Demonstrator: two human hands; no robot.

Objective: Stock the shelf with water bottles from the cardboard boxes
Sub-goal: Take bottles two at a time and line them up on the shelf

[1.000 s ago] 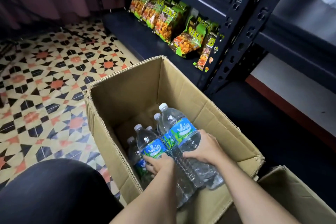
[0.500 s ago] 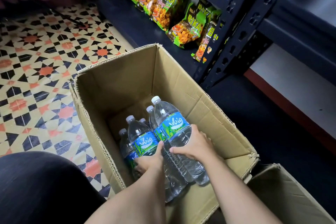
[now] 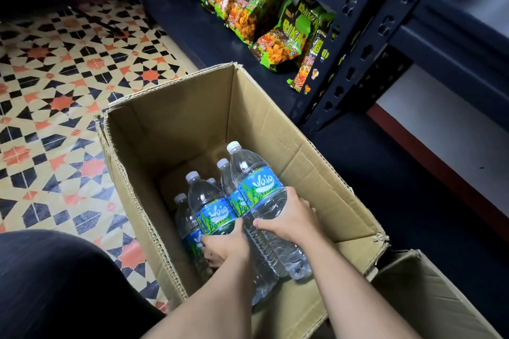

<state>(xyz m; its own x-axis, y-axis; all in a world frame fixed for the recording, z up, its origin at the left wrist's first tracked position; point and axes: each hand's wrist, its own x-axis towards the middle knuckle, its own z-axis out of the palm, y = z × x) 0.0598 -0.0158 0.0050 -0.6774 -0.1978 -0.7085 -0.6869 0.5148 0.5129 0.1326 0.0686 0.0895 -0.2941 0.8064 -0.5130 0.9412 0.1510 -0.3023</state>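
Observation:
An open cardboard box (image 3: 176, 124) stands on the floor with several clear water bottles with blue and green labels inside. My right hand (image 3: 292, 217) grips the tallest bottle (image 3: 256, 181) around its middle, lifted above the others. My left hand (image 3: 225, 246) grips a second bottle (image 3: 209, 201) just below its label. Other bottles (image 3: 183, 217) stand behind and beside these, partly hidden. The dark metal shelf (image 3: 209, 33) lies beyond the box.
Green snack bags (image 3: 283, 38) line the low shelf's back. A slotted upright post (image 3: 355, 44) stands right of the box. A second cardboard box (image 3: 429, 294) sits at the bottom right. Patterned tile floor (image 3: 55, 91) spreads left. My dark-clad knee (image 3: 55, 283) is at bottom left.
Both hands have kept their hold on the two bottles, which sit slightly higher in the box. The view has shifted a little toward the shelf.

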